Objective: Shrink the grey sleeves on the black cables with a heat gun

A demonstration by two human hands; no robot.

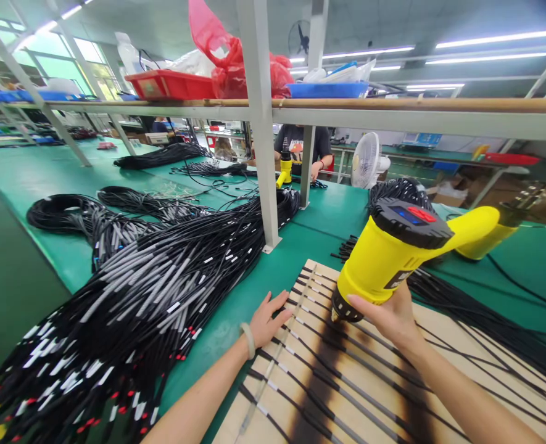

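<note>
Across most of the frame, green desk (323, 228), wide enough for carrying all materials together. From left edge to centre, big cable heap (129, 290), probably kept within reach for easy taking. At lower right, pale wooden board (229, 431), perhaps for protecting from heat. On it, sleeved cables (369, 408) laid side by side in slanting rows, maybe to avoid overlapping. Right of centre, yellow heat gun (369, 265), tilted, with nozzle down, close to the rows. Around its lower body, right hand (388, 311), wrapped firmly, thumb near the nozzle end. Below centre, left hand (267, 317), fingers spread at the board's edge, likely for steadying. Smallest, thin strip (269, 370) across the cable ends, seemingly for keeping good alignment.
</note>
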